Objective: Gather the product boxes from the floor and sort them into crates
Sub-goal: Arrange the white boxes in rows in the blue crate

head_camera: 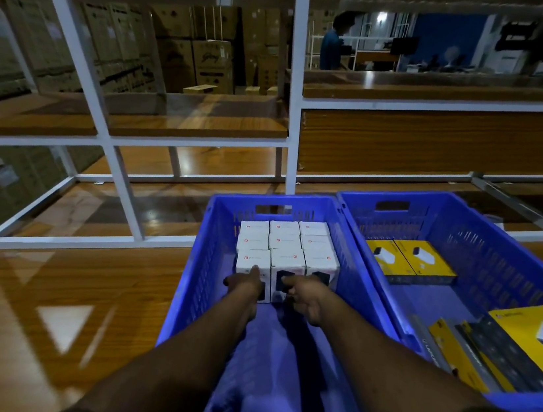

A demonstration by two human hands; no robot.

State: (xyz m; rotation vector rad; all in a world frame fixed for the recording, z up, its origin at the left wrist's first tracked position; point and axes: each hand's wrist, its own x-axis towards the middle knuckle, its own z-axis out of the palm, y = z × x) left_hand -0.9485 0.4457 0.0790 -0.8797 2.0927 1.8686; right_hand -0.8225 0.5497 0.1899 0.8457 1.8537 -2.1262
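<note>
Reaching into the left blue crate, both hands press on the near row of white boxes packed at its far end. Left hand lies flat on one box front; right hand curls loosely on the next. Yellow boxes sit in the crate just right of it.

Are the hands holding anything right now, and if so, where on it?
Both hands press on the near faces of the front row of white boxes in the left crate: left hand, right hand. No clear grasp shows.
</note>
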